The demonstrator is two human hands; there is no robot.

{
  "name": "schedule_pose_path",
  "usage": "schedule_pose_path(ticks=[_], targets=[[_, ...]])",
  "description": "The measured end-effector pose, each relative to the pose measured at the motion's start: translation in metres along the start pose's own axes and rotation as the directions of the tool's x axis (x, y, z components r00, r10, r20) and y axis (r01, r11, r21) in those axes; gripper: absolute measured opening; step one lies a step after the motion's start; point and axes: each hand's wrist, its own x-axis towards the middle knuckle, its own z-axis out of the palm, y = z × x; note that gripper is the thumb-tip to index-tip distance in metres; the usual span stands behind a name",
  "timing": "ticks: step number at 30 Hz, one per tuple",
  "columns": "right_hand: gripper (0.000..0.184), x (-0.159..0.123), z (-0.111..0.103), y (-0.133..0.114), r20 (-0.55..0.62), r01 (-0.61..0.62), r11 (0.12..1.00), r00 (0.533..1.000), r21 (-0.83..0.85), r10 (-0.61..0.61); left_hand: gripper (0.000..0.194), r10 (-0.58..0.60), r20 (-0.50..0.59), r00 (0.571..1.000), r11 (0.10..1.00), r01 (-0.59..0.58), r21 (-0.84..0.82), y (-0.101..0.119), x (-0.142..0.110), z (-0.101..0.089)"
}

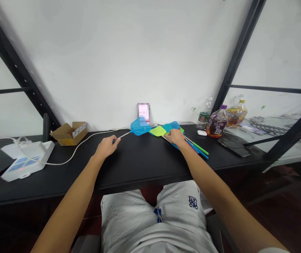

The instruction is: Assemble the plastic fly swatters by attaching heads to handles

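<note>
My left hand (pixel 107 146) is closed round the handle of a blue fly swatter (pixel 140 128). Its thin shaft points right, and its mesh head is raised over the back of the black desk, in front of an upright blurred screen (pixel 143 110). To the right, my right hand (pixel 176 137) is closed at a pile of fly swatters, gripping among their shafts; the fingertips are partly hidden. A yellow-green fly swatter (pixel 157 131) lies at the pile's left side. Blue and green handles (pixel 201 148) fan out toward the front right from beneath my right hand.
A small open cardboard box (pixel 70 135) and a white power strip (pixel 29 161) with cables stand on the left. At right are a clear bottle (pixel 204 114), a purple-capped bottle (pixel 217 123), a white case (pixel 202 133) and a dark phone (pixel 234 147). Black metal posts flank the desk (pixel 139 165).
</note>
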Motion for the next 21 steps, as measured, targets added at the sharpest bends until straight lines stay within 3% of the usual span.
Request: schedule_pose_path(ticks=[3, 8, 14, 17, 21], targets=[[0.043, 0.000, 0.002, -0.002, 0.001, 0.005, 0.995, 1.000, -0.098, -0.005, 0.047, -0.118, 0.015, 0.993, 0.989, 0.117, 0.088, -0.010, -0.002, -0.005], [0.043, -0.002, 0.000, -0.005, 0.037, 0.029, 0.991, 0.999, -0.130, -0.024, 0.043, -0.211, 0.118, 0.970, 0.975, 0.202, 0.088, -0.020, 0.000, -0.012], [0.036, -0.003, 0.004, -0.009, 0.053, 0.081, 0.987, 0.996, -0.136, -0.074, 0.045, -0.347, 0.116, 0.931, 0.933, 0.329, 0.147, -0.022, -0.002, -0.017], [0.034, -0.004, 0.006, -0.012, 0.019, 0.072, 0.988, 0.997, -0.139, -0.070, 0.046, -0.364, 0.105, 0.925, 0.925, 0.346, 0.157, -0.020, -0.004, -0.021], [0.035, -0.007, -0.001, -0.015, -0.118, 0.039, 0.995, 0.992, -0.093, -0.050, 0.047, -0.352, 0.013, 0.936, 0.930, 0.348, 0.118, -0.017, -0.006, -0.025]])
